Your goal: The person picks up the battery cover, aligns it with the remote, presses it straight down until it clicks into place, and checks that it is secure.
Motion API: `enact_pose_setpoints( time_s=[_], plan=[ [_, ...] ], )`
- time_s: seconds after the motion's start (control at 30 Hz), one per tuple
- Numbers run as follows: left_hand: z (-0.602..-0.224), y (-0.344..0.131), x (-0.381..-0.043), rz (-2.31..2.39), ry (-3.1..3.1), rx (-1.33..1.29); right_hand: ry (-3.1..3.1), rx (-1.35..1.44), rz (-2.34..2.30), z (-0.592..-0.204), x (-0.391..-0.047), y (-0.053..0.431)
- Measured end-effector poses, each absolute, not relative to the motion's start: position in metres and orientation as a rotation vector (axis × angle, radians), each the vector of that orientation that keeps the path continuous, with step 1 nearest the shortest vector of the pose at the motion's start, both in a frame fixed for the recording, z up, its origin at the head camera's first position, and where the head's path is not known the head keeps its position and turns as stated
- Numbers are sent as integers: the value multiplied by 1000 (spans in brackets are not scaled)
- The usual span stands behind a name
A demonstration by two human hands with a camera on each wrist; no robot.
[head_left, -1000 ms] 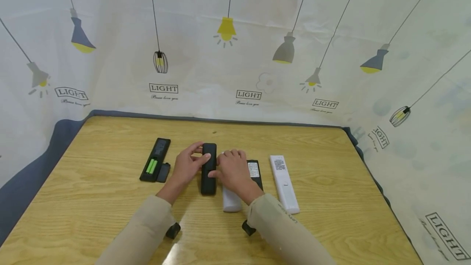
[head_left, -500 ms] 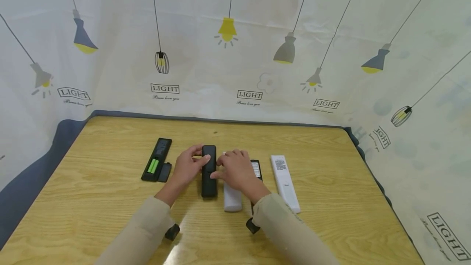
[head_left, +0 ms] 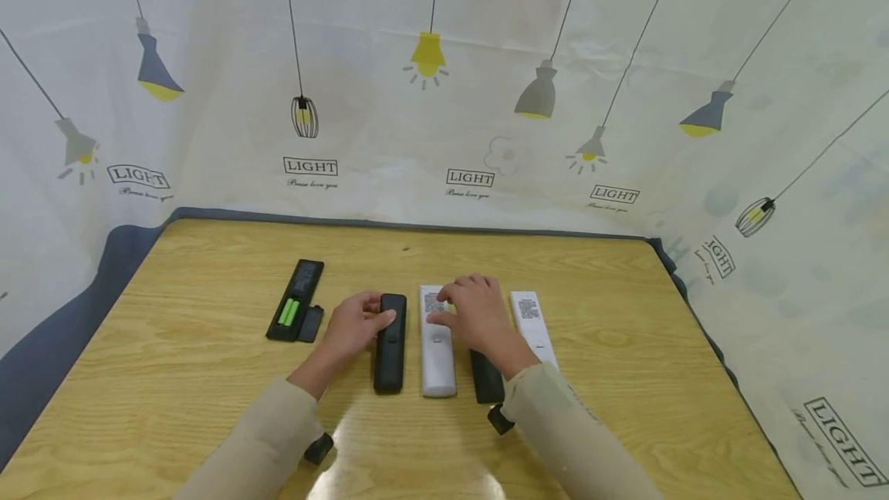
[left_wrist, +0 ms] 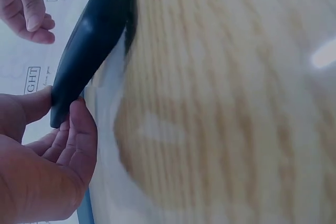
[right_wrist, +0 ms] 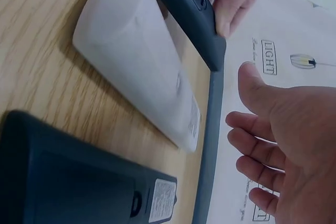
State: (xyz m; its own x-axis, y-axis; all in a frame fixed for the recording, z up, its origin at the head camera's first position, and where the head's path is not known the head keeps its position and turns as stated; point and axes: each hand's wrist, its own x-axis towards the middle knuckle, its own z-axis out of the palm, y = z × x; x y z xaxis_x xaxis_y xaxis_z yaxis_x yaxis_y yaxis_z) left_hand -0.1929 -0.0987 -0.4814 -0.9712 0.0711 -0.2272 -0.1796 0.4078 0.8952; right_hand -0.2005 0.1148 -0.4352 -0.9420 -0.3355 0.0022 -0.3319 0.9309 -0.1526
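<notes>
My left hand (head_left: 352, 324) grips a black remote control (head_left: 390, 357) near its far end, thumb on top and fingers along the left side. In the left wrist view, the thumb and fingertips pinch the narrow end of that remote (left_wrist: 94, 30). My right hand (head_left: 481, 316) hovers with fingers relaxed and holds nothing. From the head view it overlaps the top of a white remote (head_left: 437, 373) lying back side up. A second black remote (head_left: 488, 380) lies partly hidden under the right forearm; its back label shows in the right wrist view.
At the left lies an opened black remote (head_left: 303, 280) with green batteries (head_left: 288, 312) in its compartment. Its loose battery cover (head_left: 310, 325) sits right beside it. Another white remote (head_left: 530, 311) lies to the right, partly behind the sleeve. Printed cloth surrounds the wooden table (head_left: 625, 376).
My right hand has come off the black remote and moved right. My left hand has brought that remote slightly nearer to me, beside the white one.
</notes>
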Motion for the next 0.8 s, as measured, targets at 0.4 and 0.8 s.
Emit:
enact_pose_setpoints(
  time_s=[0.4,0.8],
  plan=[
    [-487,-96,-191,1405,2560,-153,3092,-515,-159,-442,-201,124],
    [-483,-94,-190,1266,2672,-172,3098,-539,-145,-444,-200,126]
  ],
)
